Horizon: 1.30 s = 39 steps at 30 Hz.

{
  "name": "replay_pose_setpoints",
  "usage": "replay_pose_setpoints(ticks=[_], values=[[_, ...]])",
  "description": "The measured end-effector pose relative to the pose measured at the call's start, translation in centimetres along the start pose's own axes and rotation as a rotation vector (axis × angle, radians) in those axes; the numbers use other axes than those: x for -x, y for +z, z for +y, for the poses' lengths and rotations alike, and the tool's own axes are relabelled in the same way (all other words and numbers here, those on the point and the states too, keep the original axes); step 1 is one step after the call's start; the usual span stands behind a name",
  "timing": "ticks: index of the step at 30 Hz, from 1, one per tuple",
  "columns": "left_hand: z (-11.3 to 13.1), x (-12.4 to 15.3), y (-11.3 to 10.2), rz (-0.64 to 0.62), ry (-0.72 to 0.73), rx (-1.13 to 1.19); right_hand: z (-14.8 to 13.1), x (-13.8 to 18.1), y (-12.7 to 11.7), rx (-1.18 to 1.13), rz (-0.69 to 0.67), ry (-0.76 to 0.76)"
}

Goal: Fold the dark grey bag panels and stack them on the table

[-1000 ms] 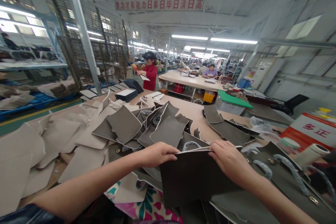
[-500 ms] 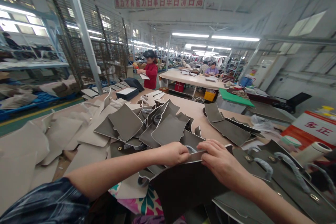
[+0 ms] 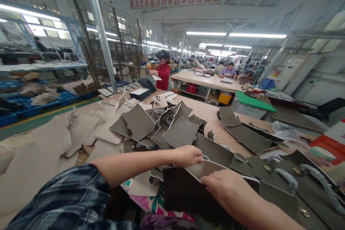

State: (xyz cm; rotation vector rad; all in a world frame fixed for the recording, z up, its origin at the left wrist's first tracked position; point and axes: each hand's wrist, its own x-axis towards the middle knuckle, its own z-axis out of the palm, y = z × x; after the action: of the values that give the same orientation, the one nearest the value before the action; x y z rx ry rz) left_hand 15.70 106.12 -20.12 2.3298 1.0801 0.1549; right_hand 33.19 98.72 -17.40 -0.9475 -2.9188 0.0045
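Note:
A dark olive leather bag panel (image 3: 185,190) lies in front of me over my lap, its top edge folded back to show a lighter lining (image 3: 206,168). My left hand (image 3: 188,155) is closed on the panel's upper left edge. My right hand (image 3: 228,188) rests on the panel's right part, fingers curled over the folded flap. More olive panels (image 3: 181,132) lie heaped just beyond my hands.
Beige cut pieces (image 3: 81,129) cover the table's left side. Finished bag fronts with wrapped handles (image 3: 288,179) lie at the right. A person in red (image 3: 163,73) stands at the table's far end; another person (image 3: 228,72) sits at a farther table. A metal post (image 3: 101,32) rises at left.
The panel has dropped lower and flatter toward my lap, and its top edge now folds back showing the lining. My right hand slid down onto it. The view swung slightly left.

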Motion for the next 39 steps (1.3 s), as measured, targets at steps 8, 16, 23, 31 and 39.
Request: replay_pose_setpoints(ticks=[8,16,23,31,39], values=[[-0.5,-0.4,0.7,-0.011,-0.029,0.103,-1.4,0.2,-1.4,-0.115,0.054,-0.298],[0.2,3.0,-2.2,-0.257,-0.017,0.655,3.3,0.8,-0.2,-0.06,0.111,0.051],[1.2,5.5,-3.1,-0.087,-0.013,0.204,4.1,0.3,0.3,0.035,0.223,0.151],[1.2,5.0,-2.2,-0.094,0.048,0.234,4.9,0.2,1.7,0.099,0.345,0.156],[1.1,4.6,-2.1,-0.109,0.087,0.193,4.6,0.0,1.7,0.167,0.259,0.269]])
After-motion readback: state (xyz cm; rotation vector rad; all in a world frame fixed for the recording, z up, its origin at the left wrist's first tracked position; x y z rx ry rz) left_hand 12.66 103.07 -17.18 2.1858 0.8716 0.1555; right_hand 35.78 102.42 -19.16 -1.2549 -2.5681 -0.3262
